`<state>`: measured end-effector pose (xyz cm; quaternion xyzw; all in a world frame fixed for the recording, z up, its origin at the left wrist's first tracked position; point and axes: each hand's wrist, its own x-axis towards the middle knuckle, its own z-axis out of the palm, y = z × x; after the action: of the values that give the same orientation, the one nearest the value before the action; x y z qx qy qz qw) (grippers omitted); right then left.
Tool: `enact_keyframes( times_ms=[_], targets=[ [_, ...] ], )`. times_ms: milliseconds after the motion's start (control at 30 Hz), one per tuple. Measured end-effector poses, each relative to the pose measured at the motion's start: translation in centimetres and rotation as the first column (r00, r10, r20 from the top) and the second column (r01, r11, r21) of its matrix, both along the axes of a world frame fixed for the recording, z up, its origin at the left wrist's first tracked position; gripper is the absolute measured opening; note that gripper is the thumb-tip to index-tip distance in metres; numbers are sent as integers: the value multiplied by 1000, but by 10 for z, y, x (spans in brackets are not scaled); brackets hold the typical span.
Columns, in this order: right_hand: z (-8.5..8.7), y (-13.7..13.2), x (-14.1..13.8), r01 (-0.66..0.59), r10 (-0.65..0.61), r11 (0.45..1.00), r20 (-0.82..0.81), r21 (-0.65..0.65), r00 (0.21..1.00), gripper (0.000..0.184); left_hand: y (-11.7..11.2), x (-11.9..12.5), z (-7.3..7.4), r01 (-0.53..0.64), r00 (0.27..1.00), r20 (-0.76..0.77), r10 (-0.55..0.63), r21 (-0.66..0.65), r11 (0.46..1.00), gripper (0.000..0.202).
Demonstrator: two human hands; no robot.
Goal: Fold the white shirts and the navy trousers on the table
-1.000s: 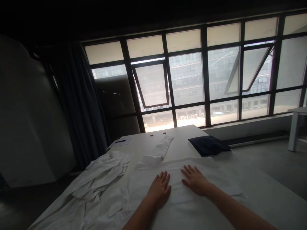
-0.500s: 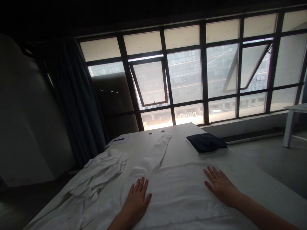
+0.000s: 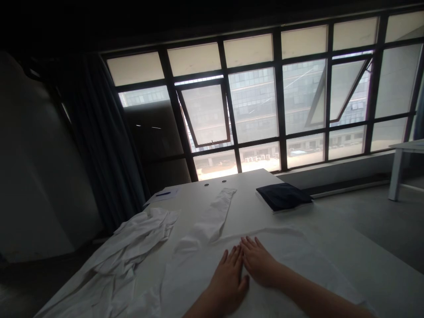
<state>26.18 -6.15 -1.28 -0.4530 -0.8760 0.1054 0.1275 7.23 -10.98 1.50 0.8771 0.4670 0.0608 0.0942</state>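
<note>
A white garment (image 3: 188, 276) lies spread over the near part of the table, with a long sleeve (image 3: 212, 218) stretching away toward the far end. My left hand (image 3: 227, 278) rests flat on the cloth, fingers extended. Right beside it, my right hand (image 3: 260, 263) also presses flat on the garment, its fingertips touching or nearly touching those of the left. Neither hand grips anything. The garment's near edge runs out of the picture at the bottom.
Left of the garment lies a crumpled pile of white cloth (image 3: 132, 245). A folded dark blue cloth (image 3: 285, 196) sits at the white table's (image 3: 255, 179) right edge. Paper with a pen (image 3: 163, 193) lies at the far left. Another white table (image 3: 397, 168) stands at right, near the windows.
Both hands have slid inward over the garment, from well apart to side by side: the left moved right, the right moved left. The other things stayed put.
</note>
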Motion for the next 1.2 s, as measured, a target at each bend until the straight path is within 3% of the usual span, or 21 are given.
enact_keyframes(
  times_ms=[100,200,333,433,500,600,667,767,867,933,1000,1200],
  targets=[
    [-8,15,22,27,-27,1000,-4,-8,1000,74,9,-25,-6,-76,996,-54,77,4,997,75],
    [-17,36,78,150,-150,989,38,1,988,82,18,-78,-9,-212,969,-122,216,41,976,80],
    [-30,55,156,351,-354,935,92,43,931,86,19,-153,-10,-371,900,-223,374,55,927,87],
    [-34,57,188,390,-401,914,109,107,910,80,15,-184,-3,-461,845,-277,458,58,886,93],
    [-29,52,187,399,-430,890,114,221,896,74,12,-183,6,-499,812,-298,502,92,862,90],
    [-14,36,147,362,-417,866,98,346,904,63,7,-145,18,-442,830,-294,474,173,880,75],
    [-5,18,100,306,-335,907,54,289,941,60,2,-104,19,-349,896,-250,366,113,930,72],
    [-1,-15,29,153,-153,980,-9,130,988,61,-10,-46,9,-116,984,-135,115,-1,993,74],
    [-6,-41,-8,13,-11,998,-51,54,999,62,-21,-21,-5,42,998,-53,-43,-27,999,73],
    [-10,-47,-4,-41,43,998,-55,39,998,64,-25,-28,-9,40,997,-61,-42,-31,999,77],
    [-12,-44,19,-33,34,999,-37,37,999,68,-28,-50,-9,-26,996,-88,25,-20,999,81],
    [-36,-10,134,267,-273,959,49,98,961,76,-38,-143,-8,-307,932,-194,307,30,951,82]
  ],
)
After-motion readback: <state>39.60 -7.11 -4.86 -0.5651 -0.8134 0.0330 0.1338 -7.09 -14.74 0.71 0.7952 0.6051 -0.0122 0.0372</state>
